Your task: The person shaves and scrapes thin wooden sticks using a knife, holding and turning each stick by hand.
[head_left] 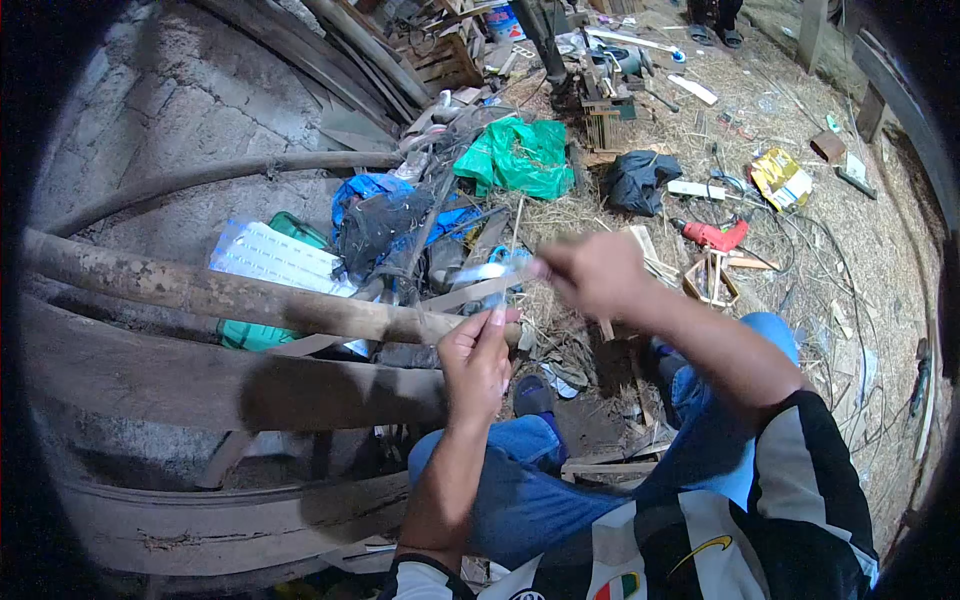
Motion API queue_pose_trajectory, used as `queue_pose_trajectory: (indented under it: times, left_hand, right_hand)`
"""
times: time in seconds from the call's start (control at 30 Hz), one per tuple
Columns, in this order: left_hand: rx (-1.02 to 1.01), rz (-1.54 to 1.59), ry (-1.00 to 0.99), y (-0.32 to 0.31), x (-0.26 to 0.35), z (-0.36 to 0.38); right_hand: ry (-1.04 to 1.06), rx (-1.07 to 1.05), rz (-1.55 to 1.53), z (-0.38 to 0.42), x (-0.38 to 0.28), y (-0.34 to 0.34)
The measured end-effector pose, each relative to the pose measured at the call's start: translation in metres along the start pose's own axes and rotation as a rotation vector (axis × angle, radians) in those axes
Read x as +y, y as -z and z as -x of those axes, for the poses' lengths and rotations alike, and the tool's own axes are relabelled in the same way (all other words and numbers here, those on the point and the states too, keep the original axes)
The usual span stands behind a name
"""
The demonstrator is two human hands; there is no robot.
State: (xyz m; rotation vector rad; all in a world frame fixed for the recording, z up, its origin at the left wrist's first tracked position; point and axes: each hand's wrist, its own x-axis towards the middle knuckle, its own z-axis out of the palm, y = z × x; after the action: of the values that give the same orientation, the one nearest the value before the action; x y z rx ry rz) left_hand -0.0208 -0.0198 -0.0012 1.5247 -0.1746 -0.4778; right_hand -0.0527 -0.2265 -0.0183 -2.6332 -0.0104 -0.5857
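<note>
My left hand [474,362] is closed, thumb and fingers pinching a thin pale stick [515,228] that points up and away. Just past the fingertips, a long flat greyish blade [465,296] crosses the stick. My right hand [598,275], smeared by motion, is closed around the near end of that blade; its handle is hidden in the fist. A whitish blur shows where blade and stick meet. Beside my left hand lies the end of a bamboo pole [380,318].
Wooden beams [200,365] fill the left side. Ahead are a green plastic bag [516,160], a black bag [640,182], and a red power drill [712,233] with cables. A small wooden frame [711,280] stands near my right forearm. Shavings and scraps litter the ground.
</note>
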Motion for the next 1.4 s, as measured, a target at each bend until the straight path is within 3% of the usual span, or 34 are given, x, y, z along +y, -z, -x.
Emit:
queue_pose_trajectory:
  times: [0.1,0.23,0.3,0.33,0.47,0.6,0.7,0.77,0.87,0.97,1.0,1.13,1.17,1.23,1.37,1.4]
  left_hand:
    - [-0.005,0.029,0.020,0.000,0.000,0.000]
    - [-0.022,-0.003,0.004,0.000,0.000,0.001]
    - [-0.031,0.005,0.023,0.001,-0.002,0.004]
    - [-0.044,0.016,0.028,0.000,-0.002,0.003]
    - [-0.032,-0.005,0.030,0.001,-0.002,0.000]
    - [-0.024,0.034,0.042,0.003,-0.003,0.001]
    - [-0.031,0.056,0.062,0.002,-0.006,-0.005]
    - [-0.027,0.056,0.074,0.001,-0.008,-0.006]
    - [-0.073,0.106,0.103,0.001,-0.005,-0.005]
    - [-0.058,0.114,0.029,0.000,-0.005,-0.001]
    - [-0.058,0.100,0.031,0.000,-0.005,0.000]
    - [-0.063,0.069,0.005,-0.001,-0.004,-0.001]
    - [-0.065,0.065,0.010,0.000,-0.005,-0.002]
    - [-0.076,0.085,-0.020,0.003,-0.006,0.000]
    - [-0.080,0.051,-0.004,0.001,-0.006,0.001]
    - [-0.086,0.038,-0.012,0.001,-0.008,0.001]
  right_hand:
    - [-0.048,0.049,0.018,-0.008,0.015,-0.002]
    - [0.088,0.043,-0.055,0.001,0.001,-0.003]
    - [-0.097,0.103,-0.001,-0.015,0.025,0.000]
    - [-0.182,-0.001,0.024,-0.020,0.030,0.006]
    - [0.001,-0.016,-0.094,-0.004,0.000,0.000]
    - [-0.184,0.037,-0.012,-0.020,0.033,-0.003]
    - [-0.164,0.033,-0.082,-0.017,0.022,0.002]
    - [-0.083,0.080,-0.089,-0.002,0.009,-0.008]
    - [0.164,-0.020,-0.046,0.009,-0.008,-0.009]
    - [-0.004,0.109,-0.083,-0.005,0.008,-0.006]
    - [-0.074,0.061,-0.030,-0.012,0.017,0.000]
    - [0.097,0.017,-0.079,0.003,-0.004,-0.004]
    - [0.091,0.017,-0.083,0.002,-0.002,-0.002]
    - [-0.114,-0.003,-0.076,-0.009,0.008,0.003]
    - [-0.021,0.104,-0.102,-0.008,0.017,-0.008]
    - [-0.019,-0.027,-0.077,-0.005,0.004,0.004]
